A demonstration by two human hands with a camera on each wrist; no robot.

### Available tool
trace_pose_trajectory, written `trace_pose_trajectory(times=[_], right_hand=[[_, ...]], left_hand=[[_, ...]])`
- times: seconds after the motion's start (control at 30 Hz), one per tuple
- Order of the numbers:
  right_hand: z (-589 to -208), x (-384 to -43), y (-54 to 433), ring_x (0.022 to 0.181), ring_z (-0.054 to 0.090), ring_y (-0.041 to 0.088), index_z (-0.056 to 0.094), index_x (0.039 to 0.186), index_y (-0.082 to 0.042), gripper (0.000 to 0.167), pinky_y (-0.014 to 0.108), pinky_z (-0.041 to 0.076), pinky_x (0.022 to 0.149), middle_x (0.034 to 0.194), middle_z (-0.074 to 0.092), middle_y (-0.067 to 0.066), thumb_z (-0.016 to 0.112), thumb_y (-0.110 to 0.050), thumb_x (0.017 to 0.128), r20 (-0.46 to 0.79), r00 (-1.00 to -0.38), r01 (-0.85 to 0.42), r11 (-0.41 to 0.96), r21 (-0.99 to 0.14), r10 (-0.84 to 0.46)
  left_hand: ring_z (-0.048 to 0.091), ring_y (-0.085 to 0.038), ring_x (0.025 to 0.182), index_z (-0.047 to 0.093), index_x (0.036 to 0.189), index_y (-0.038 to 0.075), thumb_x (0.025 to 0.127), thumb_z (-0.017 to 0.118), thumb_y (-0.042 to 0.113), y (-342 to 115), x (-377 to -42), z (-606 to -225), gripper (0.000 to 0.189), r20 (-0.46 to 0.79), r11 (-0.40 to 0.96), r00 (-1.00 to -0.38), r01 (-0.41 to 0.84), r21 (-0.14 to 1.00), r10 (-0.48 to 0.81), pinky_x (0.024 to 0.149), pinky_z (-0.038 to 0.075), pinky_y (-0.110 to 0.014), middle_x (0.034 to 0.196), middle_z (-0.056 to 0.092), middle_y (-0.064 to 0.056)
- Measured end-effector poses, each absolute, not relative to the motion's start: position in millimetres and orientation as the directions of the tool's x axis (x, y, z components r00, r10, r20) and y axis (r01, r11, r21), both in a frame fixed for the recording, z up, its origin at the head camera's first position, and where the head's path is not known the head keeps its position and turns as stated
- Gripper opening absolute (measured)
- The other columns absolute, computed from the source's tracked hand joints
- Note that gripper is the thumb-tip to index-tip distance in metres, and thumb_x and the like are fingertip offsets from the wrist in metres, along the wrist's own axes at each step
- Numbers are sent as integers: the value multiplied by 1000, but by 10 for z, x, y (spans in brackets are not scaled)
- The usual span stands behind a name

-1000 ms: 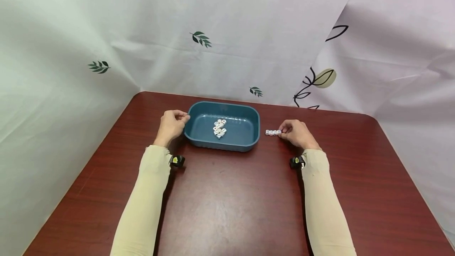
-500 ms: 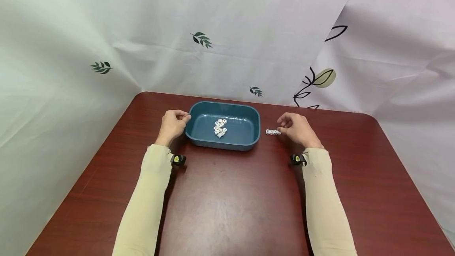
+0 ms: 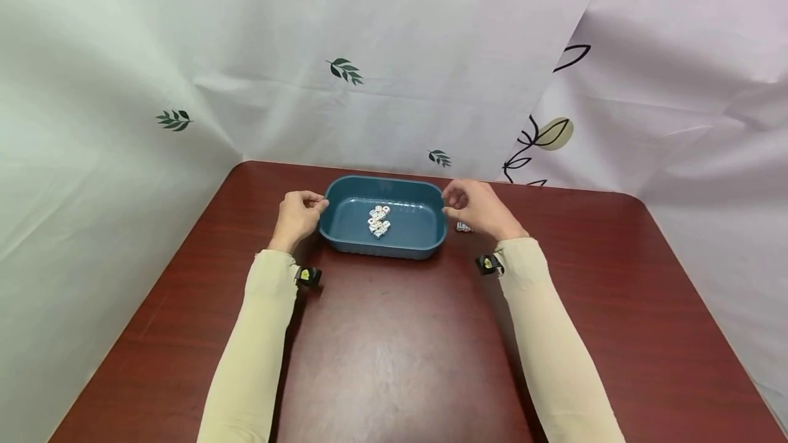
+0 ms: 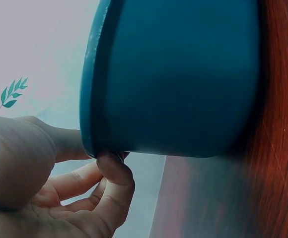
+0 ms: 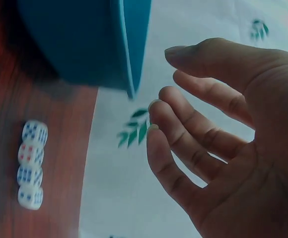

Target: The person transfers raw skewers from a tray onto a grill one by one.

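A blue rectangular tray stands on the table with several white dice heaped inside. At its left end my left hand pinches the rim between thumb and finger, as the left wrist view shows on the tray wall. My right hand hovers by the tray's right end, fingers loosely bent and nothing between them. In the right wrist view, a gap separates the right hand from the tray rim. A short row of dice lies on the table, partly hidden below that hand in the head view.
The dark red wooden table reaches back to a pale cloth backdrop printed with leaves. A small black camera sits on each wrist, the left camera and the right camera.
My right hand has let go of the dice row, lifted, and moved left to the tray's right end. The dice row stayed on the table. My left hand has kept its place at the rim.
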State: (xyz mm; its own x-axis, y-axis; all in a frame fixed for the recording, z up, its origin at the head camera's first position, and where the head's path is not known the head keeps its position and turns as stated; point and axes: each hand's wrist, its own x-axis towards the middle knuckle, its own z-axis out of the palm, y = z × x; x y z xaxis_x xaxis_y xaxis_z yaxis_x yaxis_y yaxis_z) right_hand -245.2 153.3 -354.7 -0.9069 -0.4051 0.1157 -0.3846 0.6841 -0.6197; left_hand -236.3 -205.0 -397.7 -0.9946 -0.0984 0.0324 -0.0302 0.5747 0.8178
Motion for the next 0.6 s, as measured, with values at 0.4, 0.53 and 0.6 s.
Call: trace_pose_trajectory(times=[0.4, 0.53, 0.6], right_hand=[[-3585, -2543, 1036, 88, 60, 23, 70, 113, 1, 23, 38, 52, 79, 96, 64, 12, 76, -6, 91, 79, -868, -423, 647, -634, -490], [-3649, -2573, 894, 88, 62, 21, 70, 111, 0, 22, 35, 52, 81, 95, 64, 11, 77, -5, 90, 68, -859, -434, 651, -623, -508], [-3680, -2591, 827, 90, 62, 21, 70, 112, 0, 23, 34, 52, 82, 96, 64, 11, 77, -5, 90, 58, -853, -440, 655, -614, -518]], left_hand=[[61, -30, 92, 69, 119, -7, 104, 61, 18, -2047, -2365, -3984, 29, 30, 583, -995, -31, 812, -96, 79, 51, -37, 105, 66, -21], [61, -29, 92, 69, 119, -7, 104, 61, 18, -2048, -2367, -3985, 30, 36, 587, -995, -27, 809, -94, 79, 51, -37, 106, 66, -21], [61, -30, 92, 69, 118, -7, 104, 61, 18, -2052, -2372, -3985, 30, 42, 588, -994, -23, 809, -96, 79, 51, -37, 105, 66, -21]])
